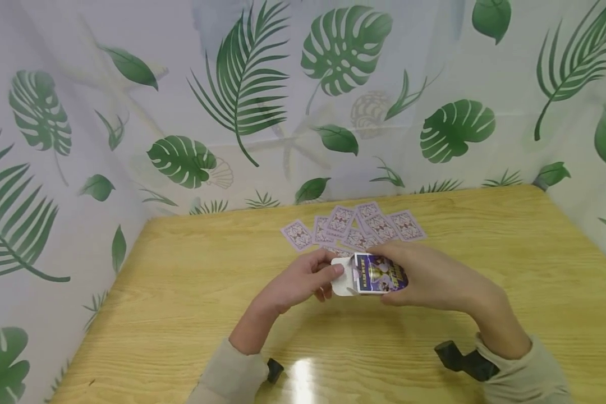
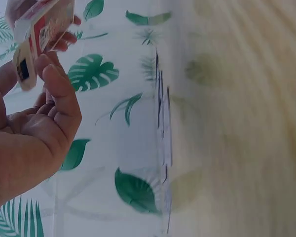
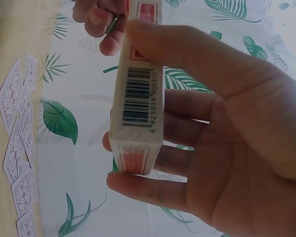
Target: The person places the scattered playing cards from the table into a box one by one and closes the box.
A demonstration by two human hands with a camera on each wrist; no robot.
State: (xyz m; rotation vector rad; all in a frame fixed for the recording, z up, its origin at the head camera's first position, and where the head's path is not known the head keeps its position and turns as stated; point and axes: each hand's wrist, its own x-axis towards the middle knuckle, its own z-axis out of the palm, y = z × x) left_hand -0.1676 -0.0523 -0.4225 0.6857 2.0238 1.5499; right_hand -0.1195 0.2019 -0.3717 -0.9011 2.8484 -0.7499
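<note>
A playing-card box [image 1: 381, 274] with a purple and yellow printed face is held above the table. My right hand [image 1: 441, 278] grips its right end, thumb along one edge and fingers along the other. At the box's left end the white lid flap [image 1: 341, 279] is folded outward. My left hand [image 1: 295, 285] pinches this flap between thumb and fingers. In the right wrist view the box's narrow side [image 3: 137, 106] shows a barcode. Whether cards are inside cannot be seen. Behind the hands, several face-down cards [image 1: 379, 227] lie spread and partly overlapping.
The wooden table [image 1: 182, 292] stretches out on both sides of the hands. A white cloth [image 1: 262, 185] with green leaf prints hangs along its back and sides. Dark wrist straps [image 1: 464, 361] sit near the sleeves.
</note>
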